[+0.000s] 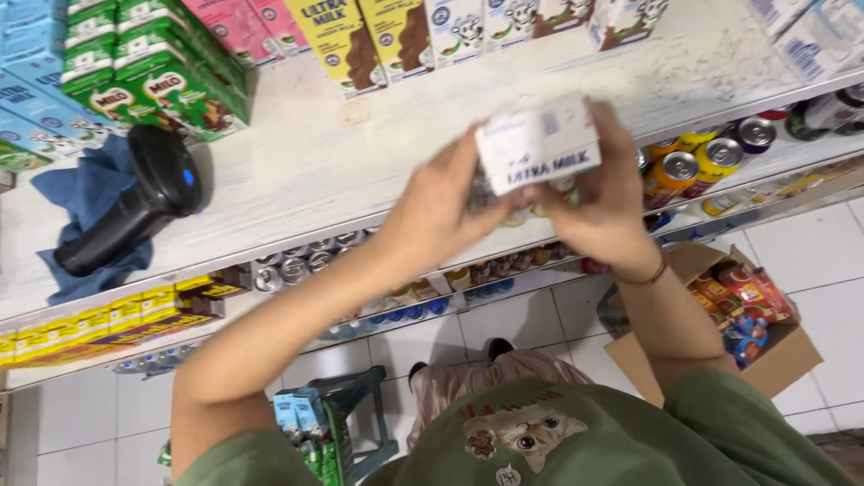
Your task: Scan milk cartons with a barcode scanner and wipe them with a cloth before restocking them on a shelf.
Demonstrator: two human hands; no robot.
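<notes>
Head view: both hands clamped one small white milk carton (pixel 538 142) above the white shelf (pixel 297 171). Left hand (pixel 441 211) gripped its left end, right hand (pixel 605 202) its right end. Long axis ran left-right, both hands equally near. Black scanner (pixel 135 202) lay well left.

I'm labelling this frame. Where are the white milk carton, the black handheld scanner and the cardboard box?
white milk carton (pixel 538 142), head view, its front face.
black handheld scanner (pixel 135 205), head view, its handle.
cardboard box (pixel 785 360), head view, its right wall.
</notes>
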